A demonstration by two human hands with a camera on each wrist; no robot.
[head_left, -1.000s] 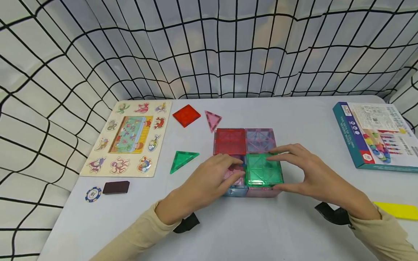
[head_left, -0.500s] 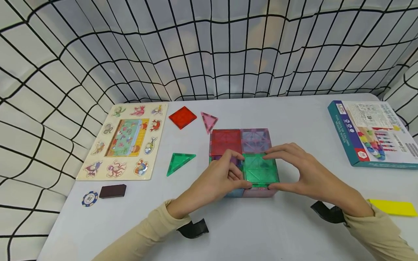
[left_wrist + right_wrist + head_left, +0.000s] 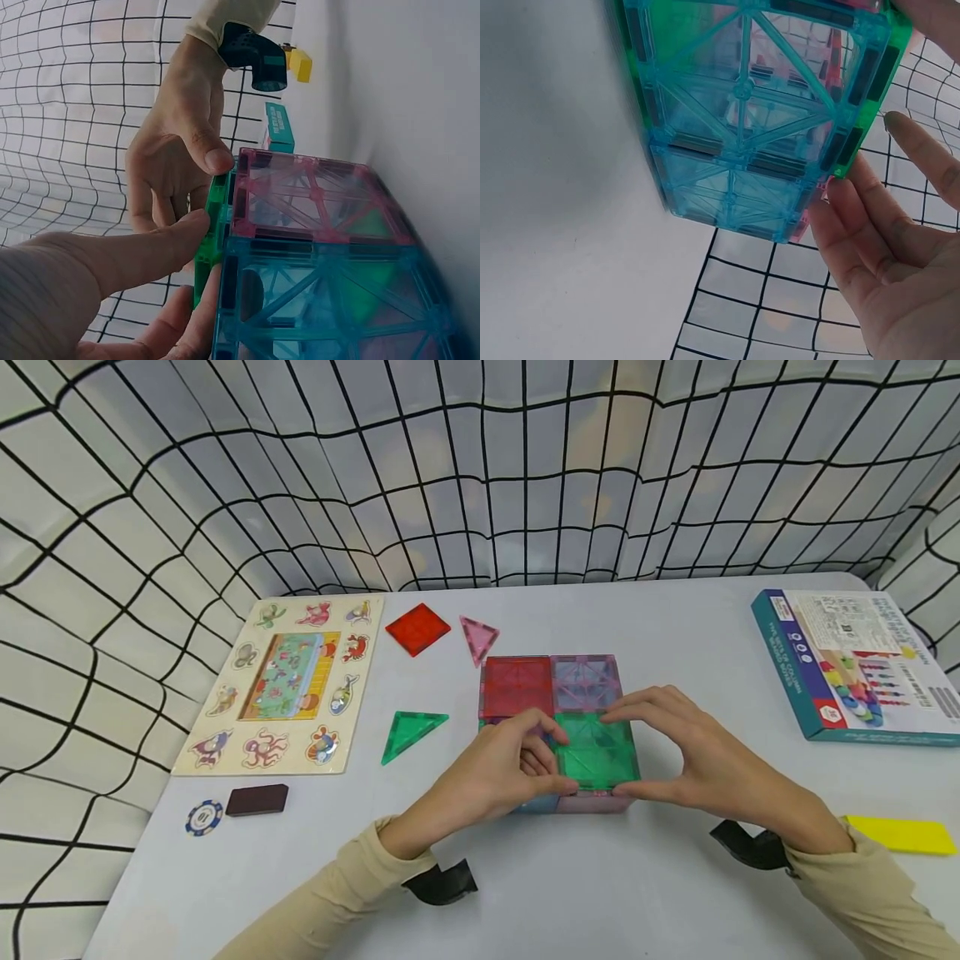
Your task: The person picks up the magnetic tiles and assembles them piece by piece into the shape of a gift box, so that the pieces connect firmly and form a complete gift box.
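A box of translucent magnetic tiles (image 3: 557, 689) stands mid-table, its top showing a red tile (image 3: 516, 683), a purple tile (image 3: 587, 682) and a green tile (image 3: 596, 752). My left hand (image 3: 551, 756) pinches the green tile's left edge between thumb and index finger. On the tile's right side my right hand (image 3: 630, 752) pinches it the same way. The left wrist view shows the green tile (image 3: 212, 225) edge-on above pink (image 3: 315, 202) and blue (image 3: 330, 300) side tiles. Blue side tiles (image 3: 742, 112) fill the right wrist view, with my right hand's fingers (image 3: 877, 247) beside them.
A wooden animal puzzle board (image 3: 281, 681) lies at the left. Loose around it are a red square tile (image 3: 417, 628), a pink triangle (image 3: 478, 637), a green triangle (image 3: 411, 732), a poker chip (image 3: 204, 817) and a dark block (image 3: 257, 799). A boxed game (image 3: 855, 664) and a yellow block (image 3: 903, 833) lie at the right.
My left hand has lifted off the front-left tile and closed on the green tile's left edge. The right hand keeps its hold on the green tile.
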